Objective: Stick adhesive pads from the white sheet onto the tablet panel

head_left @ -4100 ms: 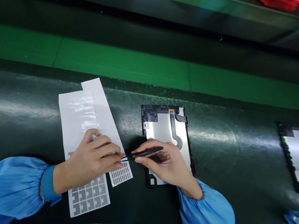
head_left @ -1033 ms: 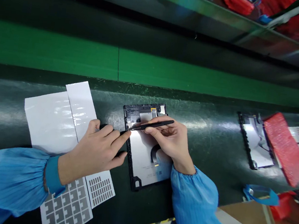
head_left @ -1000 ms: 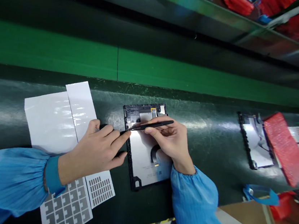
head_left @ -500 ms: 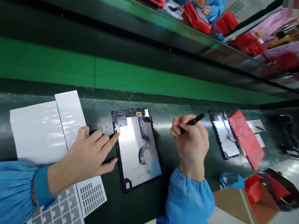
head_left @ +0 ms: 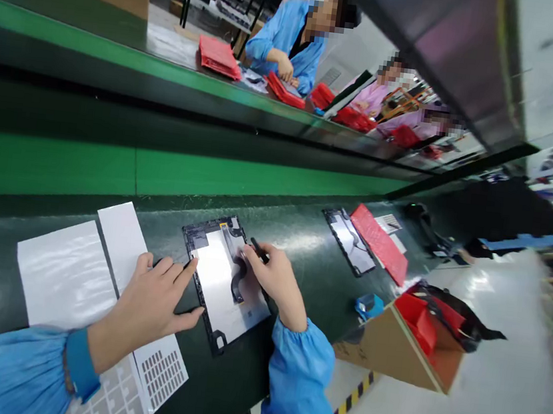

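Observation:
A tablet screen panel [head_left: 212, 273] with a black frame and silver back lies on the dark green bench, a wavy dark flex cable [head_left: 238, 276] running along it. My left hand [head_left: 149, 299] rests at its left edge, fingers apart, index fingertip and thumb touching the frame. My right hand [head_left: 280, 285] is closed around a slim black tool [head_left: 260, 250], whose exact kind I cannot make out. Its fingers are over the panel's upper right part, near the cable. Beneath my left forearm are sheets of grey stickers [head_left: 163, 371], partly covered.
White sheets [head_left: 64, 275] lie on the left. To the right are a second panel [head_left: 350, 241] and a red bubble-wrap pouch [head_left: 381, 243]. A cardboard box [head_left: 390, 348] with red bags stands beside the bench. Across the partition, a co-worker [head_left: 291, 44] in blue handles red pouches.
My right hand has moved left with the black tool, from beside the panel to over it. My left hand stays at the panel's edge. The head view has tilted up and turned right.

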A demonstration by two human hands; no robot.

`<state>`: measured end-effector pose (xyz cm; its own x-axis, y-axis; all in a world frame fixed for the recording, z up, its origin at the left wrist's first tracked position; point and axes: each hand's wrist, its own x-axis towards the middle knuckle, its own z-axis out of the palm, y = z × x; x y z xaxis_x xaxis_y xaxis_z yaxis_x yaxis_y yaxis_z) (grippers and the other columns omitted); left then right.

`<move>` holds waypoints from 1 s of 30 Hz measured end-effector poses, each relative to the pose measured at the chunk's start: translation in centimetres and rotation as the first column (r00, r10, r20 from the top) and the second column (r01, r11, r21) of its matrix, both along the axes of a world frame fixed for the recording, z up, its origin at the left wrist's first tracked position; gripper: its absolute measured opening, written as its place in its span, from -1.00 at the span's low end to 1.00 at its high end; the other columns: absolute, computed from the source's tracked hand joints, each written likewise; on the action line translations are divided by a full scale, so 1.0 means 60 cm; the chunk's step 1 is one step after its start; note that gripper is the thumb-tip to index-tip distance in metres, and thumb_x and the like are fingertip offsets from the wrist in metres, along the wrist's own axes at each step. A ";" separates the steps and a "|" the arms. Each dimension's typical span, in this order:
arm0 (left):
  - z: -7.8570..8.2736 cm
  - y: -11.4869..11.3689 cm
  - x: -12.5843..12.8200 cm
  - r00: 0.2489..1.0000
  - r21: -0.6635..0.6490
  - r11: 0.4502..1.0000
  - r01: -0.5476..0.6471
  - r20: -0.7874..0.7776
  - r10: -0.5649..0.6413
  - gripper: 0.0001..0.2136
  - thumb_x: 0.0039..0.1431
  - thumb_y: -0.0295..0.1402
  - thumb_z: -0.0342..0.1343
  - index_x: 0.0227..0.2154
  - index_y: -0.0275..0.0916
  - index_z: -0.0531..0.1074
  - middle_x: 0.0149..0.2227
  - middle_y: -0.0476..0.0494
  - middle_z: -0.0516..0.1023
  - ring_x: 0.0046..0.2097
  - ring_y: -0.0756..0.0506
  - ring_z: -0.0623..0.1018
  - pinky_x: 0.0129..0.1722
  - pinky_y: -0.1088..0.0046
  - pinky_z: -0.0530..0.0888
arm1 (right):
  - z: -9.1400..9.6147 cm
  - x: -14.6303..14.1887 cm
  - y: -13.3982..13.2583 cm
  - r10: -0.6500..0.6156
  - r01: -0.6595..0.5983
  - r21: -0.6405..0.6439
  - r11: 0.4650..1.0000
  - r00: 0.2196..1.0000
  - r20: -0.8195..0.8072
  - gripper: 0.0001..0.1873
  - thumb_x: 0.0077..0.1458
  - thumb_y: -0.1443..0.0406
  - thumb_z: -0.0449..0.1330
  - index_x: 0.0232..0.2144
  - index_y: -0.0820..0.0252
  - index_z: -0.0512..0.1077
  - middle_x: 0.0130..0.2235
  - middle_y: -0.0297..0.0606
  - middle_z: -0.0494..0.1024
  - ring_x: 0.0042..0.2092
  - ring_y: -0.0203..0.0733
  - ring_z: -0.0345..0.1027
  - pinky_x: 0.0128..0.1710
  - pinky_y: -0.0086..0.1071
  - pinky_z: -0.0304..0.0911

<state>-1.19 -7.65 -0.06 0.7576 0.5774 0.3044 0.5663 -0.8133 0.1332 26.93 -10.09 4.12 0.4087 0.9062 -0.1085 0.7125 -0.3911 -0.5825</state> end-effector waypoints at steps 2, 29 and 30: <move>-0.005 0.000 0.001 1.000 0.001 1.000 0.003 0.025 -0.003 -0.30 0.40 0.07 0.07 0.31 -0.48 0.34 -0.25 -0.19 0.45 -0.15 -0.21 0.36 -0.09 0.02 0.20 | -0.008 0.005 0.004 -0.012 0.011 -0.013 1.000 0.999 -0.041 -0.56 0.19 -0.06 0.17 -0.39 0.20 0.47 -0.41 -0.19 0.56 -0.36 -0.05 0.42 -0.34 -0.28 0.18; -0.007 0.013 -0.006 0.997 0.007 1.000 0.008 0.081 -0.009 -0.45 0.58 -0.01 -0.22 0.30 -0.35 0.29 -0.28 -0.12 0.46 -0.17 -0.21 0.43 -0.14 0.03 0.15 | 0.010 0.023 -0.012 0.055 -0.022 0.162 0.987 0.978 -0.201 -0.52 0.20 -0.07 0.20 -0.51 0.16 0.29 -0.52 -0.40 0.24 -0.43 -0.24 0.08 -0.42 -0.34 -0.06; -0.007 0.014 -0.007 0.996 0.009 1.000 0.017 0.087 -0.018 -0.45 0.58 -0.01 -0.25 0.30 -0.34 0.28 -0.29 -0.11 0.45 -0.18 -0.19 0.42 -0.14 0.04 0.14 | 0.006 0.025 -0.013 0.062 -0.024 0.170 0.985 0.973 -0.224 -0.54 0.20 -0.07 0.20 -0.48 0.18 0.35 -0.48 -0.37 0.31 -0.41 -0.23 0.13 -0.40 -0.35 -0.01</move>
<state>-1.58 -6.81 -0.49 0.7379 0.5614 0.3747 0.5385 -0.8243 0.1747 28.41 -10.88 4.49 0.3507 0.9356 -0.0416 0.5675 -0.2476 -0.7853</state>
